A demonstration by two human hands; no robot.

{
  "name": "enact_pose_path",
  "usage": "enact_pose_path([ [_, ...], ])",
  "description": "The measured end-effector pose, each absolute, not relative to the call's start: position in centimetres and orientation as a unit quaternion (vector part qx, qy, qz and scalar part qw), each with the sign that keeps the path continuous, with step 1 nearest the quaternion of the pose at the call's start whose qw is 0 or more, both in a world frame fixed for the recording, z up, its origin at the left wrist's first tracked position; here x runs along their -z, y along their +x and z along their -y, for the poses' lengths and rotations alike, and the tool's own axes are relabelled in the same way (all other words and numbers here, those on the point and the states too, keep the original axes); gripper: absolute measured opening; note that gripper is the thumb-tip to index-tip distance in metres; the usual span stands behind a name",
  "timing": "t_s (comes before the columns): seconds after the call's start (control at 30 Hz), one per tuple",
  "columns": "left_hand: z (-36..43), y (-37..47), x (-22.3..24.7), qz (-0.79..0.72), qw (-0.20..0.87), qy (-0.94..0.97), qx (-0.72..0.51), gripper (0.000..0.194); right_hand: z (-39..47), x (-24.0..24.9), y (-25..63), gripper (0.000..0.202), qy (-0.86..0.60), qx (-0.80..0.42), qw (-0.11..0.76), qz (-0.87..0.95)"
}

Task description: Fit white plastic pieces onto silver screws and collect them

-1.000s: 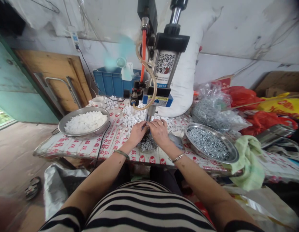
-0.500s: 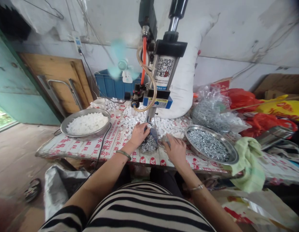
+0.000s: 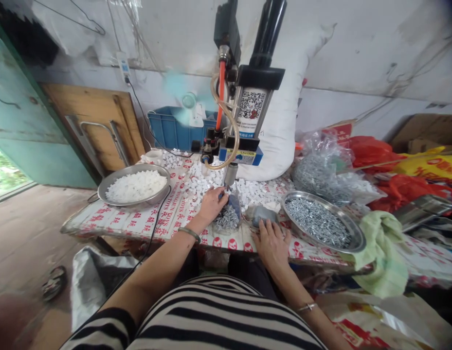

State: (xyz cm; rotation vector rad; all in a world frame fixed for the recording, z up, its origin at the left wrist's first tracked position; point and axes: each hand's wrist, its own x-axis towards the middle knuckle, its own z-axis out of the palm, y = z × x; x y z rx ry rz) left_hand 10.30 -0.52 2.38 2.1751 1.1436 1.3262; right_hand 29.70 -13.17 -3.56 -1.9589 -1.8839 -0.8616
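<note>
Beneath the ram of an upright pneumatic press (image 3: 251, 107), my left hand (image 3: 212, 204) has its fingers pinched together at the press tip; what they hold is too small to make out. Just right of those fingertips lies a heap of small metal pins (image 3: 226, 218) at the press base. My right hand (image 3: 272, 240) rests palm down with fingers spread, its fingertips at the near edge of a grey block (image 3: 264, 215). Small white plastic pieces (image 3: 202, 182) are scattered around and behind the press.
A metal bowl of white pieces (image 3: 136, 187) stands at the left, a round tray of metal pins (image 3: 316, 221) at the right. Beyond the tray are a clear bag of pins (image 3: 320, 170) and a green towel (image 3: 382, 250). A black cable (image 3: 156, 218) crosses the table's left part.
My right hand has moved away from the press base, down and to the right, and its fingers now lie flat beside the grey block. My left hand stays at the press tip.
</note>
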Motion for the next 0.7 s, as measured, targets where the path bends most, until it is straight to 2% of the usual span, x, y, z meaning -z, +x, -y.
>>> enact_pose_path([
  [0.13, 0.6, 9.8, -2.4, -0.381, 0.156, 0.773, -0.483, 0.022, 13.2, 2.4, 29.4, 0.039, -0.694, 0.27, 0.177, 0.643],
  [0.27, 0.9, 8.9, -2.0, -0.349, 0.099, 0.807, -0.466, 0.024, 11.9, -0.4, 28.1, 0.034, -0.669, 0.231, 0.251, 0.661],
  [0.4, 1.0, 8.0, -0.9, -0.299, 0.137, 0.85, -0.412, 0.026, 8.9, -2.9, 26.0, 0.023, -0.618, 0.156, 0.314, 0.704],
  [0.53, 1.2, 7.8, -0.4, -0.304, 0.204, 0.819, -0.442, 0.02, 6.0, -3.6, 23.9, 0.015, -0.628, 0.101, 0.286, 0.717],
  [0.7, 0.9, 9.2, -1.2, -0.389, 0.271, 0.735, -0.484, 0.024, 4.7, -3.5, 23.1, 0.008, -0.661, 0.077, 0.263, 0.699],
])
